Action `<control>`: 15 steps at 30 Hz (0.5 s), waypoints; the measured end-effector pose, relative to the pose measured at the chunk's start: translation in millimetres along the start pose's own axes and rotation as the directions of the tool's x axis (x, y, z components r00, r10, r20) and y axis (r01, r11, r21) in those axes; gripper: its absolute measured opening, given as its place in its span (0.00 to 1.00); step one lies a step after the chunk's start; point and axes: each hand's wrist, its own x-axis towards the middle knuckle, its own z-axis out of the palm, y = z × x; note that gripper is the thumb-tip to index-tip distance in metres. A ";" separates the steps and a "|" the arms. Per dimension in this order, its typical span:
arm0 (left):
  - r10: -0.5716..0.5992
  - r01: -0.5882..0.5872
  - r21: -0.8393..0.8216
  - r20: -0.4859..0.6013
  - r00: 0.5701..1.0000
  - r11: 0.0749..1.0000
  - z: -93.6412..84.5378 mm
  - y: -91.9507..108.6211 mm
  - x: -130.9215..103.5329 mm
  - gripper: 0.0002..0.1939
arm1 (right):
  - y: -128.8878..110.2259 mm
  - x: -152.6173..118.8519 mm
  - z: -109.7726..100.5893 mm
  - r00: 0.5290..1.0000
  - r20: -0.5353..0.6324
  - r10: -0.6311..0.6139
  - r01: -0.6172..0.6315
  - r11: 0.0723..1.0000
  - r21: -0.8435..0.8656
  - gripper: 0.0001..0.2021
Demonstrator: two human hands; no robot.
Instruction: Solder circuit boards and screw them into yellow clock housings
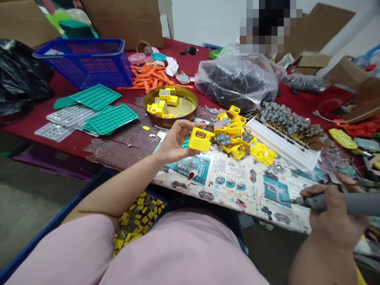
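Between the thumb and fingers of my left hand (pixel 175 140) is a small yellow plastic case (pixel 200 139), with speaker holes in its face and a slot showing parts inside. Over at the right, my right hand (pixel 335 213) grips a grey electric screwdriver (pixel 353 202), its thin bit pointing left above the printed cardboard sheet (pixel 222 178). Just beyond the held case lies a heap of yellow cases (pixel 236 132) with grey parts. Flat yellow covers (pixel 263 153) lie beside the heap. A round tin (pixel 170 95) behind my left hand contains several yellow cases.
Green trays (pixel 111 118) and a blue basket (pixel 89 63) are at the left. White strips (pixel 285 144) and wired grey parts (pixel 291 120) lie right of the heap. A clear bag (pixel 237 79) stands behind. Below the table, a blue bin holds many yellow cases (pixel 139 217).
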 end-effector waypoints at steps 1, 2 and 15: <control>-0.020 0.020 -0.052 0.008 1.000 0.998 8.7 -0.2 -4.7 0.32 | 0.5 -0.4 -1.1 1.000 0.015 -0.013 0.013 1.000 0.020 0.23; -0.037 0.038 -0.100 0.015 0.999 0.994 16.3 -0.8 -9.0 0.32 | 1.2 -0.5 -2.6 0.999 0.025 -0.032 0.031 0.999 0.035 0.23; -0.460 0.450 -0.290 0.037 0.887 0.844 61.8 -3.8 -50.2 0.39 | 24.1 7.9 -26.7 0.980 -0.130 -0.151 0.156 0.988 0.024 0.36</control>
